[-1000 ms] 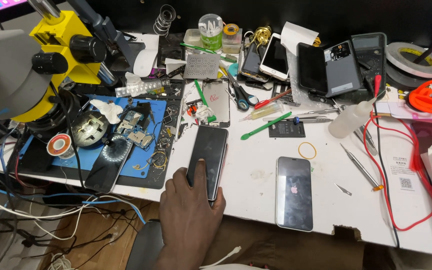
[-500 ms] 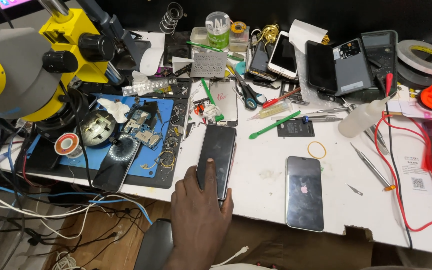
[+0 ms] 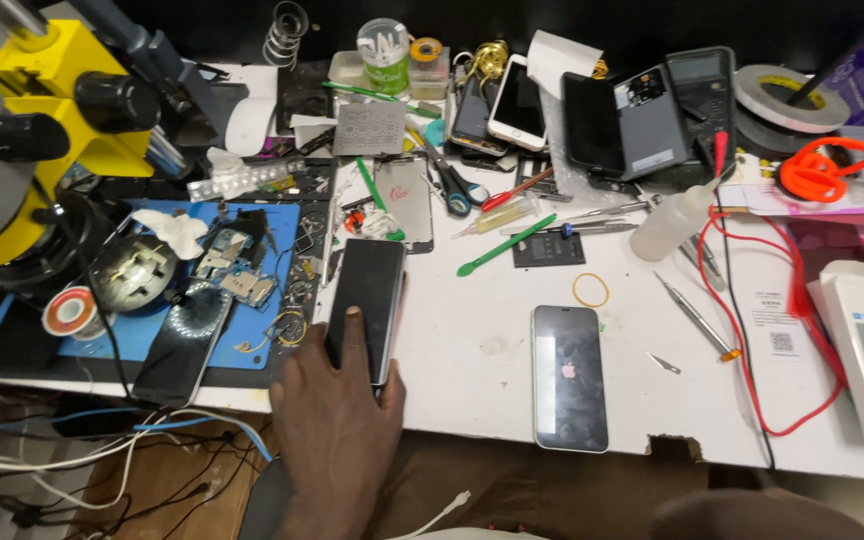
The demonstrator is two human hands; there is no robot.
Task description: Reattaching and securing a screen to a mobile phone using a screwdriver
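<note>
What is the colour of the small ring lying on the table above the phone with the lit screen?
The rubber ring is yellow; the head view shows it.

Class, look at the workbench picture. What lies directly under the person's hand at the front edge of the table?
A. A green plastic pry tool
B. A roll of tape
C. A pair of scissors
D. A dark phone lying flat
D. The hand rests on the near end of a dark phone lying flat on the white table, beside the blue mat.

Phone repair workshop: microscope (image 3: 22, 120), tweezers (image 3: 694, 315), dismantled phones (image 3: 237, 265).
</note>
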